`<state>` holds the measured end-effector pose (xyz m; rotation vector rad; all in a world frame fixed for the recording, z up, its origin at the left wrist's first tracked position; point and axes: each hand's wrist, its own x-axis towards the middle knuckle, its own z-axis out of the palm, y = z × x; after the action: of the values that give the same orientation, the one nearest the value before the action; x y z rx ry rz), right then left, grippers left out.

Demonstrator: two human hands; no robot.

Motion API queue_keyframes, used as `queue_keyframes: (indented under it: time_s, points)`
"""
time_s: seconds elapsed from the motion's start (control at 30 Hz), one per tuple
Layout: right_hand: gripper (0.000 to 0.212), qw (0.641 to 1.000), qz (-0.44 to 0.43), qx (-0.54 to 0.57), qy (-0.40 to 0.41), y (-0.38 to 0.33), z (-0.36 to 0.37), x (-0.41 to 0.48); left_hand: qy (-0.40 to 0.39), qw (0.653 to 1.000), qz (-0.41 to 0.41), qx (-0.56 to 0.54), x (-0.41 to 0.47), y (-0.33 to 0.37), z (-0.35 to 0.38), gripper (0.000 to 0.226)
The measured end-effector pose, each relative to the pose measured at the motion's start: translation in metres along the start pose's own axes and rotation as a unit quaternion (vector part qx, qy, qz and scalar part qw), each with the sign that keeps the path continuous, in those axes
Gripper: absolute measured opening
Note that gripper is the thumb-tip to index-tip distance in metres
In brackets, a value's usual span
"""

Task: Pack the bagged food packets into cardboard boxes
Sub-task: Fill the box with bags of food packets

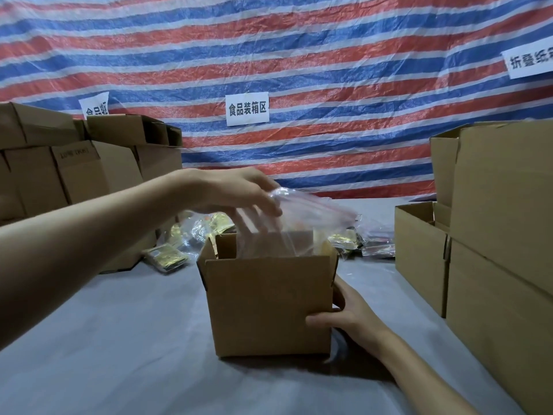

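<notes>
Left hand [239, 193] pinches a clear bagged packet [302, 226] halfway into the open box [269, 304], right hand [344, 313] gripping its 3 o'clock corner; more packets [368, 242] wait unpacked at 12 o'clock.

I saw a tarp [299, 55] behind the bench [119, 354], striped in red, blue and white. The signs [247, 109] on it were white with black characters. The bench wore a plain grey cover. The box [269, 304] at the near middle was plain brown card, and the stacks [74, 169] along the left and right edges were the same brown. The bag [302, 217] over the box was clear, with a thin red strip along its top. The packets [167, 259] towards the far edge glinted gold with dark patches.
</notes>
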<state>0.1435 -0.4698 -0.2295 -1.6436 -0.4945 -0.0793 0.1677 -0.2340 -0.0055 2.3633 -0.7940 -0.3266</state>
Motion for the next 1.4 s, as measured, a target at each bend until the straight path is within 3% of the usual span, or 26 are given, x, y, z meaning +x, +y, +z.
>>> queue_keyframes:
  time_s: [0.07, 0.13, 0.23, 0.33, 0.47, 0.57, 0.7, 0.8, 0.93, 1.0, 1.17, 1.27, 1.33, 1.4]
  points:
    - [0.076, 1.000, -0.001, 0.000, 0.000, 0.000, 0.000, 0.000, -0.053, 0.987, -0.036, -0.147, 0.003, -0.015, -0.001, 0.021]
    - [0.076, 1.000, -0.003, 0.003, 0.000, 0.000, 0.000, 0.000, -0.056, 0.975, -0.095, -0.193, 0.007, -0.034, 0.005, 0.021]
    - [0.076, 1.000, 0.000, 0.008, -0.003, 0.000, 0.000, 0.001, -0.016, 0.975, -0.189, -0.116, 0.011, -0.054, 0.021, 0.014]
    - [0.076, 1.000, 0.004, 0.009, -0.002, 0.000, 0.000, 0.001, 0.008, 0.976, -0.204, -0.070, 0.011, -0.057, 0.027, 0.011]
    - [0.071, 1.000, 0.002, -0.006, -0.006, 0.001, -0.001, 0.001, -0.064, 0.966, -0.247, -0.038, 0.007, -0.047, 0.030, 0.024]
    - [0.073, 1.000, 0.001, -0.013, -0.006, 0.001, -0.001, 0.001, -0.060, 0.979, -0.192, 0.021, 0.008, -0.039, 0.028, 0.018]
    - [0.082, 1.000, 0.005, -0.004, -0.001, 0.002, -0.001, 0.002, -0.044, 0.997, -0.051, -0.037, 0.002, -0.026, 0.008, 0.011]
    - [0.081, 1.000, 0.007, -0.003, -0.004, 0.001, 0.000, 0.003, -0.060, 0.996, -0.001, -0.063, -0.001, -0.013, -0.003, 0.016]
    - [0.078, 1.000, 0.008, -0.004, -0.004, 0.001, 0.001, 0.001, -0.066, 0.996, -0.019, 0.063, 0.009, -0.001, 0.002, 0.026]
    - [0.080, 1.000, 0.008, -0.006, -0.007, 0.000, 0.001, 0.001, -0.077, 0.992, -0.033, 0.095, 0.016, -0.003, 0.004, 0.020]
    - [0.077, 1.000, 0.004, -0.025, -0.015, -0.002, -0.002, 0.000, -0.199, 0.970, -0.084, -0.111, 0.022, -0.026, 0.001, 0.020]
    - [0.073, 0.999, -0.002, -0.041, -0.030, -0.001, -0.002, 0.001, -0.224, 0.960, -0.096, -0.136, 0.028, -0.043, 0.015, 0.018]
    - [0.072, 0.999, -0.002, -0.038, -0.031, -0.001, -0.001, 0.001, -0.219, 0.963, -0.133, -0.078, 0.033, -0.047, 0.025, 0.016]
    - [0.071, 0.999, 0.002, -0.029, -0.029, -0.001, 0.000, 0.002, -0.190, 0.964, -0.177, 0.061, 0.037, -0.043, 0.034, 0.015]
